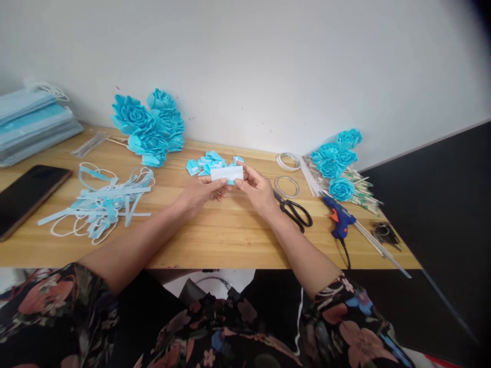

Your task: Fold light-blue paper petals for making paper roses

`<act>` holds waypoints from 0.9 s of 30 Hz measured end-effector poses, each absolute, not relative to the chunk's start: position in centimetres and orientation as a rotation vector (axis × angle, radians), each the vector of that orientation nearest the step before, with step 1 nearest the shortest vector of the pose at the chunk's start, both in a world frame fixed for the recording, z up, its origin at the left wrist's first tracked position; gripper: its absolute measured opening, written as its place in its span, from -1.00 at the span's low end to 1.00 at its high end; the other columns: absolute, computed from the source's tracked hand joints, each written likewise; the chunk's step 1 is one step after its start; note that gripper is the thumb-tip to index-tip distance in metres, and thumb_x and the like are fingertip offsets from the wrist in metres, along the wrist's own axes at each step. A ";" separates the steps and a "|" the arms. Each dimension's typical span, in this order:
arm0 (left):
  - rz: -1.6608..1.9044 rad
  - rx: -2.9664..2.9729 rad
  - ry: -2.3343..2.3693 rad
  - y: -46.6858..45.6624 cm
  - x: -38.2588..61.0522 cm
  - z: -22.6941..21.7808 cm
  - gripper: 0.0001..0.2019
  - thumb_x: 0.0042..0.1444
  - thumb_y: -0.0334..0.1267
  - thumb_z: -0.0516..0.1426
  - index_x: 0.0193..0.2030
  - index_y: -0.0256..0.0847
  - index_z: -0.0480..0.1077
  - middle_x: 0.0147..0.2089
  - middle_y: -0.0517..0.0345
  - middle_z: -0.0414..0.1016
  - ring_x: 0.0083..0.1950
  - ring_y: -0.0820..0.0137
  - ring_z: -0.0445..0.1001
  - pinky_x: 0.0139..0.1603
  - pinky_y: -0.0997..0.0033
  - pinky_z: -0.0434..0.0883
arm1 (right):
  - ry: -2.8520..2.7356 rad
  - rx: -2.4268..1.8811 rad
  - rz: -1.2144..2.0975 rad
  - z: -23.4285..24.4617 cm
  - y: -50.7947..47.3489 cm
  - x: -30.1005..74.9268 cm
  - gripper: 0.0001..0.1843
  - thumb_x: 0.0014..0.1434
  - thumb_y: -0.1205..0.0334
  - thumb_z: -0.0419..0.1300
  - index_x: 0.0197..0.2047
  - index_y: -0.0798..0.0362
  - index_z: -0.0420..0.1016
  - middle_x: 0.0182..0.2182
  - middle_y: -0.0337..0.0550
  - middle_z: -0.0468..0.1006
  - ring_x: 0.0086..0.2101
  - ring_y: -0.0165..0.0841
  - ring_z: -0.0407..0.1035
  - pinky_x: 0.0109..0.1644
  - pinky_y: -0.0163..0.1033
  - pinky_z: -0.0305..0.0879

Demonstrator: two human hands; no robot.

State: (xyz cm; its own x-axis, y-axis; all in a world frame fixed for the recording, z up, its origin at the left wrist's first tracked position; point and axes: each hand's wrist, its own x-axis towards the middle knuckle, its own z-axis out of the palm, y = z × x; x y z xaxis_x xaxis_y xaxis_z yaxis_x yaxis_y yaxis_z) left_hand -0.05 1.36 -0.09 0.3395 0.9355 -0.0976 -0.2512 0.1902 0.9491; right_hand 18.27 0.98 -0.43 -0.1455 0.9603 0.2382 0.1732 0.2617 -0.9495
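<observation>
Both hands hold one small rectangular piece of face-mask fabric point(227, 173), mostly white with a light blue strip along its lower edge. My left hand point(206, 191) pinches its left end, thumb in front. At the right end, my right hand point(258, 188) grips with the thumb on the lower corner and fingers behind. Just beyond lies a small heap of blue folded petals point(209, 161), some showing white patches; the hands and the fabric partly cover it. Black-handled scissors point(295, 210) rest by my right wrist, their blades partly hidden.
Blue fabric roses point(149, 128) stand back left, more roses point(332, 158) at right. Cut mask strips and ear loops point(103, 199), a phone point(30, 197) and stacked masks point(34, 120) occupy the left. Tape rolls point(287, 161) and a blue glue gun point(339, 217) lie right.
</observation>
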 end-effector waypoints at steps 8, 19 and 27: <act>0.971 1.181 0.880 1.8 -0.3 -0.7 -0.65 -0.09 -0.01 0.32 -0.37 -0.32 0.56 -0.43 0.05 0.56 -0.46 0.47 0.43 -0.43 0.48 0.32 | -1.547 -1.093 1.100 -0.7 1.1 18.3 -0.38 0.05 -0.05 0.29 0.14 0.05 0.45 -0.13 -0.12 0.55 -0.16 -0.32 0.39 -0.01 -0.20 0.34; 0.927 1.254 1.005 1.6 -0.3 -0.5 -0.68 -0.05 -0.01 0.28 -0.44 -0.28 0.49 -0.53 0.13 0.47 -0.55 0.50 0.35 -0.51 0.47 0.29 | -1.535 -1.106 0.986 -0.7 1.2 18.5 -0.67 0.05 -0.03 0.29 -0.28 0.07 0.49 -0.44 -0.29 0.38 -0.40 -0.44 0.23 -0.26 -0.32 0.23; 1.042 1.360 1.019 1.9 -0.6 -0.4 -0.69 -0.06 -0.02 0.27 -0.47 -0.27 0.44 -0.59 0.22 0.38 -0.57 0.53 0.30 -0.50 0.49 0.27 | -1.570 -1.161 1.051 -0.7 1.2 18.5 -0.64 0.02 -0.04 0.28 -0.26 0.08 0.50 -0.44 -0.27 0.41 -0.41 -0.43 0.23 -0.30 -0.32 0.18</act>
